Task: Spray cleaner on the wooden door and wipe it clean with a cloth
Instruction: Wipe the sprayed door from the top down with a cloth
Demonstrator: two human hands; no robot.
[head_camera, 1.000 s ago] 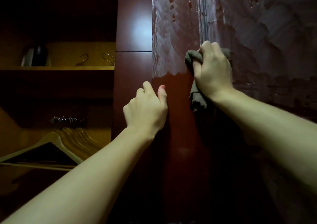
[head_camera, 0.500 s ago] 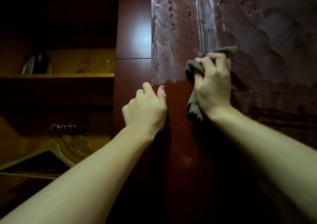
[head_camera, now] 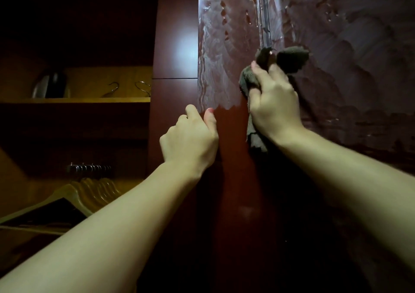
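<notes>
A grey cloth [head_camera: 289,62] is clutched in the right hand [head_camera: 275,104] and pressed against the door [head_camera: 233,180], with one end bunched above the fingers and the other hanging below the wrist. The door edge is gripped by the left hand [head_camera: 190,137], its fingers curled round it, lower and to the left. Whitish smears [head_camera: 220,68] are seen above both hands. Hangers [head_camera: 89,194] are seen below the left hand.

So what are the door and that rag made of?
Door: looks like reddish-brown wood or veneer with a glossy finish; the panel beside it reflects light, and cleaner film streaks its top. Cloth: soft, fuzzy grey-brown fabric, maybe microfibre; it bunches in the right hand.
</notes>
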